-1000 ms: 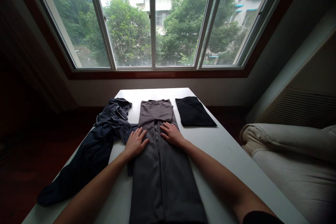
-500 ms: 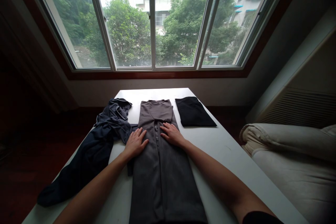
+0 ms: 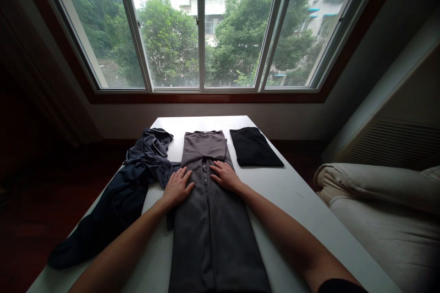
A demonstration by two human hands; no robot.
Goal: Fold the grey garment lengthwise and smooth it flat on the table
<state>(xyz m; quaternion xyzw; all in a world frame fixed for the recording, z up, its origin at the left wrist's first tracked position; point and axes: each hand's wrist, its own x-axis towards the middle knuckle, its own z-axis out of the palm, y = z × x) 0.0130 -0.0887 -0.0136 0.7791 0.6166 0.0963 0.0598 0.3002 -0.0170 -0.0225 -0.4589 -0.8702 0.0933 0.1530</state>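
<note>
A long grey garment with a button placket lies folded lengthwise down the middle of a white table. My left hand rests flat on its left part, fingers spread. My right hand lies flat on its right part, fingers stretched toward the buttons. Neither hand grips anything. A crumpled dark navy garment touches the grey one's left edge, close to my left hand.
A folded black garment lies at the table's far right. The navy garment hangs over the table's left edge. A cream cushion or sofa stands to the right. A wide window fills the wall beyond the table.
</note>
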